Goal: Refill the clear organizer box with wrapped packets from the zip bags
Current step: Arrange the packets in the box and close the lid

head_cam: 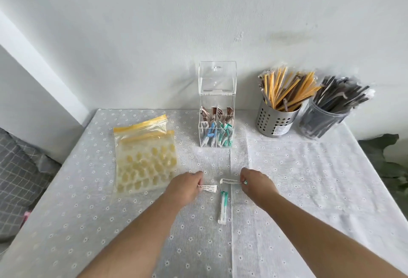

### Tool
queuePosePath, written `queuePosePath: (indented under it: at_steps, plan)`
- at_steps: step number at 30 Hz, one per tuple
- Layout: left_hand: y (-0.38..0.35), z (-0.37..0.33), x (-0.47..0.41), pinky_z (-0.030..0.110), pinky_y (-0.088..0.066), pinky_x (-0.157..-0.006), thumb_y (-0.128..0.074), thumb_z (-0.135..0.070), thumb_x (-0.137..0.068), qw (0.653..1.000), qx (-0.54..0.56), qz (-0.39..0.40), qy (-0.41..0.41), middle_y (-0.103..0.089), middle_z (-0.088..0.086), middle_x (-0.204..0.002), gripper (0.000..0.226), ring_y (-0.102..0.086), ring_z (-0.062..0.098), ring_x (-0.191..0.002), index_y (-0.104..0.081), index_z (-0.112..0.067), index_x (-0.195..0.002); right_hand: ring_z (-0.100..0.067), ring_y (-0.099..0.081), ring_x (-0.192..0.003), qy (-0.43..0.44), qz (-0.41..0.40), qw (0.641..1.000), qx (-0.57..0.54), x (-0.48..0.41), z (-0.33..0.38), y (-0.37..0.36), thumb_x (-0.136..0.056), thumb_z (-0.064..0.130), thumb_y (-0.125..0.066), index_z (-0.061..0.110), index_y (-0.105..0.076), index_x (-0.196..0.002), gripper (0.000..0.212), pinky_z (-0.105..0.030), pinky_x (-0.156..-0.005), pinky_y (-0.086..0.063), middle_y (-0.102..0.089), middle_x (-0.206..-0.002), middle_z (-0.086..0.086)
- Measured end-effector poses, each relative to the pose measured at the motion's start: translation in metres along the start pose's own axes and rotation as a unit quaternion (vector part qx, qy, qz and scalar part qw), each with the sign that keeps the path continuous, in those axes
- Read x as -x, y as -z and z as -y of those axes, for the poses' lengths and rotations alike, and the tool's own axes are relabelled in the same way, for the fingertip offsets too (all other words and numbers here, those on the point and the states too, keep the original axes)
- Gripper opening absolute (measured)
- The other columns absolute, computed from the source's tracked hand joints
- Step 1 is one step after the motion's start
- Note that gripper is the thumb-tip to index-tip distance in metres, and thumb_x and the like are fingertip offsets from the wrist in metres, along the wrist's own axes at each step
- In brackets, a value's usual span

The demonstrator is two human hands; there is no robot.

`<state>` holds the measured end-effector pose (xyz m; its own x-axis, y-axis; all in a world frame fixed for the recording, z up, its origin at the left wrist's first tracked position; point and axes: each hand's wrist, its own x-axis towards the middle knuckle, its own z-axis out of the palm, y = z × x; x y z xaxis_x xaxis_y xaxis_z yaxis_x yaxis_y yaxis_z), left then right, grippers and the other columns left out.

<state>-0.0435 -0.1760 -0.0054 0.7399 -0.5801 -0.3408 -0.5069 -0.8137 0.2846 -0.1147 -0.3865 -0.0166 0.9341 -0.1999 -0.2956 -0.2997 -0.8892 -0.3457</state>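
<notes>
Clear acrylic organizer box [217,123] stands well beyond my hands, lid tipped up, brown packets [215,114] behind, blue and teal in front; I judge each piece should go end-down into the matching colour. My left hand [187,187] pinches a white paper-wrapped packet [209,188]; my right hand [257,183] pinches a second white wrapped packet [230,181]; a teal-tipped packet [223,207] lies between them.

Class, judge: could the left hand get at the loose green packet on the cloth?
Probably yes: the green packet lies uncovered beside the left hand, though that hand pinches a white packet.
</notes>
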Motion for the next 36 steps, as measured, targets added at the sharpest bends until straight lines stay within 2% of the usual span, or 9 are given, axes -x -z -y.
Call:
queuePosePath:
  at_steps: [2, 7, 11, 14, 18, 22, 27, 33, 36]
  plan:
    - [0.007, -0.002, 0.001, 0.031, -0.050, -0.069, -0.065, -0.015, -0.088, 0.996, 0.079, -0.012, 0.029, -0.068, 0.003, -0.092, 0.009, -0.064, 0.018, -0.079, -0.061, -0.014, -0.096, -0.018, -0.060, -0.073, -0.015, 0.009, 0.996, -0.087, 0.000, -0.005, 0.009, -0.088, 0.015, -0.060, 0.020, -0.059, -0.088, 0.005, -0.029, -0.064, -0.051, -0.065, -0.086, -0.001]
    - [0.036, -0.004, -0.002, 0.015, -0.043, -0.048, -0.075, -0.011, -0.080, 0.972, 0.220, -0.031, 0.076, -0.065, -0.005, -0.066, 0.009, -0.056, -0.007, -0.044, -0.072, -0.011, -0.088, -0.004, -0.054, -0.059, -0.029, -0.011, 0.970, -0.241, -0.002, -0.009, 0.044, -0.076, 0.011, -0.077, 0.013, -0.072, -0.092, 0.017, -0.008, -0.049, -0.038, -0.062, -0.070, 0.006]
    - [0.075, -0.006, -0.021, 0.024, -0.050, -0.059, -0.058, -0.004, -0.092, 0.974, 0.214, 0.013, 0.071, -0.073, 0.012, -0.093, 0.015, -0.067, 0.004, -0.064, -0.071, -0.007, -0.100, -0.008, -0.062, -0.069, 0.003, -0.052, 0.960, -0.274, -0.016, 0.008, 0.089, -0.077, 0.010, -0.075, 0.012, -0.076, -0.086, 0.009, -0.004, -0.054, -0.041, -0.068, -0.074, 0.004]
    - [0.119, -0.011, -0.041, 0.026, -0.052, -0.064, -0.053, -0.003, -0.094, 0.979, 0.198, -0.021, 0.036, -0.072, 0.014, -0.100, 0.020, -0.067, 0.010, -0.071, -0.068, -0.004, -0.107, -0.007, -0.062, -0.070, 0.035, -0.114, 0.956, -0.268, -0.032, 0.029, 0.127, -0.081, 0.008, -0.072, 0.011, -0.076, -0.088, 0.009, -0.010, -0.065, -0.045, -0.068, -0.076, 0.003]
    - [0.168, -0.024, -0.064, 0.035, -0.059, -0.075, -0.063, -0.004, -0.088, 0.967, 0.187, -0.172, -0.020, -0.073, 0.015, -0.094, 0.014, -0.071, 0.021, -0.075, -0.072, -0.003, -0.099, -0.012, -0.063, -0.075, 0.036, -0.217, 0.938, -0.269, -0.056, 0.052, 0.155, -0.083, 0.007, -0.068, 0.009, -0.074, -0.092, 0.010, -0.022, -0.075, -0.050, -0.070, -0.083, -0.002]
    - [0.177, -0.034, -0.085, 0.024, -0.049, -0.072, -0.064, -0.007, -0.088, 0.965, 0.120, -0.223, -0.065, -0.074, 0.012, -0.099, 0.015, -0.064, 0.019, -0.072, -0.073, -0.006, -0.100, -0.016, -0.067, -0.081, 0.021, -0.246, 0.938, -0.245, -0.081, 0.059, 0.145, -0.085, 0.007, -0.066, 0.011, -0.074, -0.093, 0.012, -0.030, -0.083, -0.056, -0.074, -0.091, -0.004]
    - [0.162, -0.040, -0.116, 0.030, -0.053, -0.082, -0.059, -0.010, -0.090, 0.981, -0.001, -0.171, -0.091, -0.073, 0.009, -0.100, 0.017, -0.068, 0.025, -0.086, -0.072, -0.012, -0.101, -0.018, -0.069, -0.081, 0.030, -0.222, 0.956, -0.188, -0.098, 0.055, 0.114, -0.084, 0.010, -0.066, 0.013, -0.075, -0.091, 0.012, -0.036, -0.080, -0.057, -0.076, -0.090, -0.004]
    - [0.141, -0.045, -0.139, 0.032, -0.046, -0.068, -0.055, 0.009, -0.082, 0.989, -0.067, -0.093, -0.098, -0.062, 0.011, -0.093, 0.026, -0.064, 0.028, -0.084, -0.070, -0.005, -0.098, -0.018, -0.067, -0.078, 0.085, -0.204, 0.965, -0.140, -0.109, 0.053, 0.097, -0.082, 0.018, -0.069, 0.020, -0.076, -0.087, 0.009, -0.038, -0.079, -0.054, -0.077, -0.084, 0.004]
    - [0.134, -0.046, -0.147, 0.031, -0.048, -0.062, -0.054, 0.012, -0.081, 0.994, -0.038, -0.078, -0.071, -0.067, 0.012, -0.086, 0.027, -0.066, 0.026, -0.075, -0.069, -0.007, -0.093, -0.017, -0.065, -0.077, 0.051, -0.243, 0.951, -0.185, -0.114, 0.049, 0.102, -0.082, 0.014, -0.069, 0.016, -0.075, -0.087, 0.008, -0.034, -0.077, -0.054, -0.075, -0.083, 0.001]
